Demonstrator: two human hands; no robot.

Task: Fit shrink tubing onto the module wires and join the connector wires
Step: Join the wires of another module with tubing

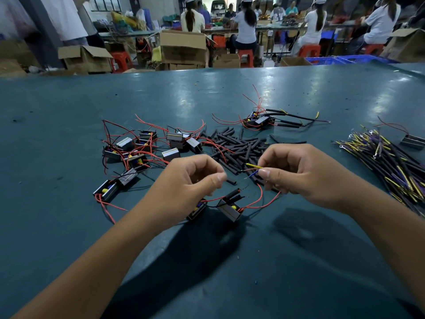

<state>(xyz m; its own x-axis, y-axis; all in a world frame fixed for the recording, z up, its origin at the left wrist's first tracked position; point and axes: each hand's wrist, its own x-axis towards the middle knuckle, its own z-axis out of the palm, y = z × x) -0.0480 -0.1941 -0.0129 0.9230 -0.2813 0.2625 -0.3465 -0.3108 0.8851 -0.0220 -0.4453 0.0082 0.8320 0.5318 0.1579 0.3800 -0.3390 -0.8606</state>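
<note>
A person's two hands work above a teal worktop (69, 238). The right hand (305, 173) pinches a connector lead with its fingers curled; its yellow wire (253, 166) and blue wire (251, 174) point left with bared tips. The left hand (190, 178) pinches something thin; I cannot tell what. Just below, the module in hand (230, 209) already carries black shrink tubing (232, 194) on its wires, so joining appears to be the step underway. One finished assembly (259, 120) lies farther back; a cluster of untouched modules (142, 146), loose tubing pieces (239, 146) and a connector-lead bundle (386, 155) remain.
</note>
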